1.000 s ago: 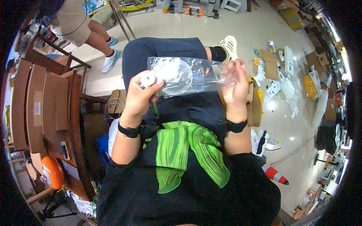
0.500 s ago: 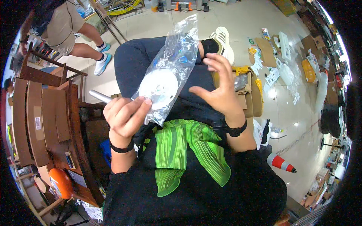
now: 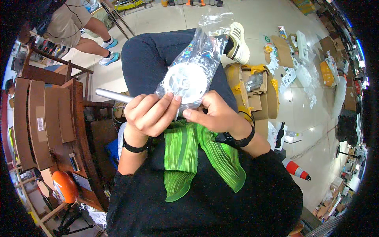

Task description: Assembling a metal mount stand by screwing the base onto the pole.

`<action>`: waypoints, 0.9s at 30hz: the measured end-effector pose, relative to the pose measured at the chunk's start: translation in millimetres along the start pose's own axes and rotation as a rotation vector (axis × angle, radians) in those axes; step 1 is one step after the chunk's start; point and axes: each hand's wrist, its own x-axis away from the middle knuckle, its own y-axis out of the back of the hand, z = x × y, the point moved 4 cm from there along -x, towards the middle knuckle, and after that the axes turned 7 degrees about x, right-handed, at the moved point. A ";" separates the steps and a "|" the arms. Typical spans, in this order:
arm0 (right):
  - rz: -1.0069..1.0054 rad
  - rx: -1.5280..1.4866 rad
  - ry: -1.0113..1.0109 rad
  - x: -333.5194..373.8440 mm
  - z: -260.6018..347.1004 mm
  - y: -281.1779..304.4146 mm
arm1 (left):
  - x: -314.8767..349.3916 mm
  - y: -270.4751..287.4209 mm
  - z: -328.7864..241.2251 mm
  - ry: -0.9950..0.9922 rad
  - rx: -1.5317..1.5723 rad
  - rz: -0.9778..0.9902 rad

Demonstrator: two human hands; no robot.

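The bagged disc (image 3: 189,81) extends beyond the left grip (image 3: 152,114).

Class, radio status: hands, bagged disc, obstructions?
Left hand gripping clear bag and silver tube. Right hand at bag's lower edge. White disc inside. Green scarf just below hands.

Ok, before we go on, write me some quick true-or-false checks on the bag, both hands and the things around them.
1. The white disc is inside the clear bag. True.
2. A silver rod sticks out leftward from the left hand. True.
3. The bag is lying on the floor. False: the left fingers pinch its lower end.
4. The right hand is resting on the shoe. False: it is at the bag's lower end.
5. The red-and-white cone is on the person's right. True.
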 end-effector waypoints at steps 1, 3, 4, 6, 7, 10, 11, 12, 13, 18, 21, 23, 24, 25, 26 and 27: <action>0.002 0.000 -0.002 0.0 -2.0 0.5 | 1.0 -0.3 0.3 0.003 0.000 0.000; 0.008 -0.184 0.018 0.0 -5.9 3.2 | 5.1 0.9 3.2 0.052 0.040 -0.036; 0.000 -0.174 0.043 -0.2 -8.0 4.2 | 8.7 -0.1 5.0 0.063 0.071 -0.050; 0.015 -0.241 0.043 0.4 -12.9 6.9 | 14.8 0.3 7.9 0.127 0.167 -0.095; 0.027 -0.306 0.047 0.6 -14.4 8.2 | 15.4 0.8 9.1 0.165 0.219 -0.125; 0.030 -0.172 0.114 -0.3 -12.4 14.9 | 13.9 -0.8 10.2 0.213 0.355 -0.128; 0.037 -0.082 0.179 0.4 -10.0 17.4 | 13.5 -2.0 11.0 0.229 0.442 -0.140; 0.038 -0.084 0.176 0.7 -10.9 19.0 | 14.2 -3.0 11.4 0.249 0.504 -0.121; 0.024 -0.017 0.210 1.4 -9.8 21.4 | 13.4 -3.6 11.4 0.252 0.505 -0.120; 0.054 0.051 0.223 9.7 -3.8 29.4 | 13.7 -10.4 2.6 0.262 0.656 -0.161; -0.021 0.048 0.135 15.6 -10.2 33.3 | 13.2 -11.8 -1.8 0.235 0.620 -0.154; -0.246 0.117 0.269 20.2 -12.6 39.5 | 19.7 -13.4 -1.8 0.200 0.586 -0.127; -0.269 0.111 0.269 25.1 -13.6 43.0 | 20.7 -12.4 -5.3 0.159 0.536 -0.093; -0.269 0.108 0.269 27.2 -12.0 43.9 | 20.6 -10.0 -7.9 0.159 0.536 -0.090; -0.294 0.172 0.319 29.4 -6.2 45.0 | 19.7 -6.6 -12.1 0.130 0.505 -0.070; -0.317 0.236 0.370 31.6 -2.0 46.3 | 18.4 -3.5 -15.4 0.102 0.472 -0.050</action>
